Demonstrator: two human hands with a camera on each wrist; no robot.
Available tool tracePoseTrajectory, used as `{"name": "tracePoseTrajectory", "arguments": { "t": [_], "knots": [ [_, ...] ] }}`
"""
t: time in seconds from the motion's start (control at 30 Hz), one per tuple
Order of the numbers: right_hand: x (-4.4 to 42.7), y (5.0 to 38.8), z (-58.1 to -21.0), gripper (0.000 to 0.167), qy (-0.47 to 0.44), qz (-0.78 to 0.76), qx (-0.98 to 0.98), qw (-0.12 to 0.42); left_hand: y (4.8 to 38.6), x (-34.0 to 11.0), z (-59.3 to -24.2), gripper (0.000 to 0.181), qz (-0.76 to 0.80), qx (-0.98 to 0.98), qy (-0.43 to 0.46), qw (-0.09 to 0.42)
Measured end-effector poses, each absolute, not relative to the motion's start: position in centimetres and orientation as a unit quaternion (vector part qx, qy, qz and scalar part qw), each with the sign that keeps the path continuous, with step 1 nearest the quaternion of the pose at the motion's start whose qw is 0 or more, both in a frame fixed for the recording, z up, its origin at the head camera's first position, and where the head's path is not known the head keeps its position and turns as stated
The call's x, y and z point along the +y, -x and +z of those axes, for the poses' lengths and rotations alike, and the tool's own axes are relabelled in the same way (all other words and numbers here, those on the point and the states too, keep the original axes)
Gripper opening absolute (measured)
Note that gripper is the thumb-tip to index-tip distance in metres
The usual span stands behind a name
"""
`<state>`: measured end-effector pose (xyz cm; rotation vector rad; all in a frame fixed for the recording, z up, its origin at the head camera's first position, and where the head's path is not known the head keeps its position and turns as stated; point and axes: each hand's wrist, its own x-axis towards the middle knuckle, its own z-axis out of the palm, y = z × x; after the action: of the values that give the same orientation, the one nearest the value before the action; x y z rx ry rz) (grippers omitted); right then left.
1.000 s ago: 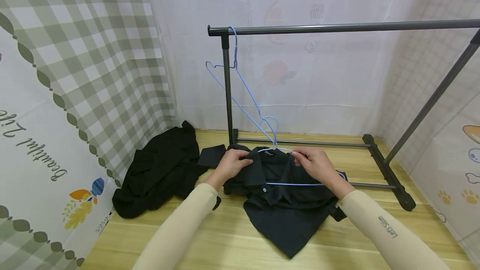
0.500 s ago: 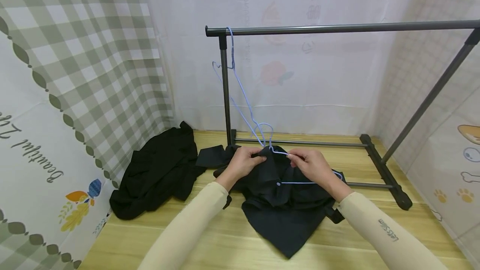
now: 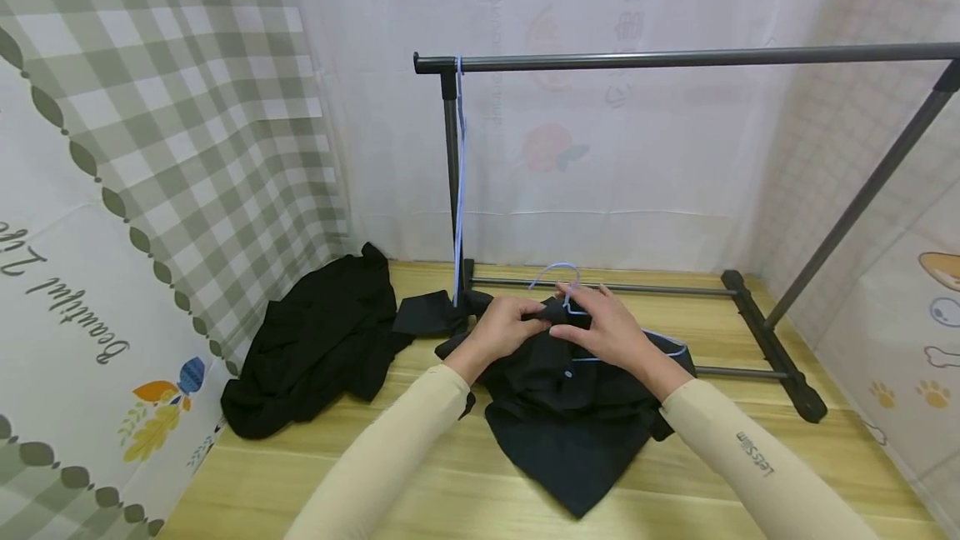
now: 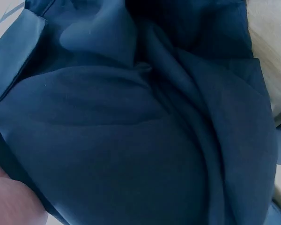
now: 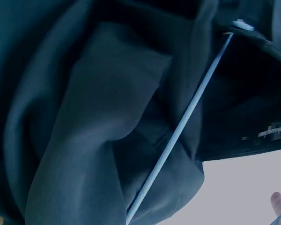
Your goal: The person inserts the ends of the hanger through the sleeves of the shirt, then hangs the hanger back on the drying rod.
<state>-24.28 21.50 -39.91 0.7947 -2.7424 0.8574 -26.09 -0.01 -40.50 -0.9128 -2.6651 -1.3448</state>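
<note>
A black button-up shirt (image 3: 577, 448) lies bunched on the wooden surface. Inside it is a blue wire hanger (image 3: 663, 338), its hook standing up out of the collar. My left hand (image 3: 501, 327) pinches the left side of the collar between thumb and fingers. At the other side of the neck, my right hand (image 3: 607, 332) grips the collar, its fingers right by the hook's base. The right wrist view shows the hanger's bar (image 5: 178, 131) crossing the opened shirt and fingertips (image 5: 278, 202) at the lower right. Dark cloth (image 4: 112, 136) fills the left wrist view.
Behind the shirt stands a dark metal clothes rack (image 3: 675, 58). A second blue hanger (image 3: 459, 190) hangs at its left end, seen edge-on. Another black garment (image 3: 322, 340) lies heaped at the left, beside the checked curtain (image 3: 247, 107).
The hanging hanger has swung left and turned edge-on. My left hand has shifted right with the collar. My right hand has moved from the hanger's shoulder to the collar beside the hook.
</note>
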Motion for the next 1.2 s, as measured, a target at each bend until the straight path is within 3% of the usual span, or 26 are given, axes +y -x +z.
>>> {"name": "tracePoseTrajectory", "arguments": {
  "t": [0.1,0.13,0.3,0.4,0.63,0.77,0.97,1.07,1.2],
  "knots": [
    [21.3,24.4,-39.7,0.02,-0.253,0.303,-0.915,0.081,25.9,0.0,-40.7,0.018,-0.417,-0.855,0.307,0.016],
    [21.4,24.4,-39.6,0.018,-0.246,0.311,-0.915,0.08,25.9,-0.2,-40.8,0.018,-0.408,-0.859,0.309,0.025],
    [23.1,24.5,-38.9,0.033,-0.198,0.338,-0.916,0.088,25.9,-2.3,-41.9,0.022,-0.322,-0.897,0.283,0.106],
    [24.4,24.5,-38.4,0.037,-0.175,0.35,-0.915,0.095,26.2,-3.9,-42.9,0.025,-0.293,-0.921,0.225,0.123],
    [26.1,24.4,-37.3,0.043,-0.14,0.363,-0.918,0.072,26.8,-6.6,-44.3,0.024,-0.367,-0.924,0.08,0.078],
    [26.5,24.4,-37.0,0.044,-0.129,0.373,-0.916,0.066,26.9,-7.4,-44.8,0.021,-0.4,-0.914,0.054,0.05],
    [27.0,24.4,-36.7,0.05,-0.114,0.379,-0.916,0.067,26.7,-7.3,-45.3,0.04,-0.42,-0.905,0.067,-0.008],
    [27.4,24.5,-36.7,0.052,-0.104,0.375,-0.918,0.078,26.6,-7.1,-45.5,0.044,-0.431,-0.899,0.072,-0.009],
    [27.8,24.6,-36.5,0.053,-0.087,0.373,-0.919,0.09,27.0,-7.2,-45.2,0.027,-0.503,-0.864,0.025,0.023]
  ]
}}
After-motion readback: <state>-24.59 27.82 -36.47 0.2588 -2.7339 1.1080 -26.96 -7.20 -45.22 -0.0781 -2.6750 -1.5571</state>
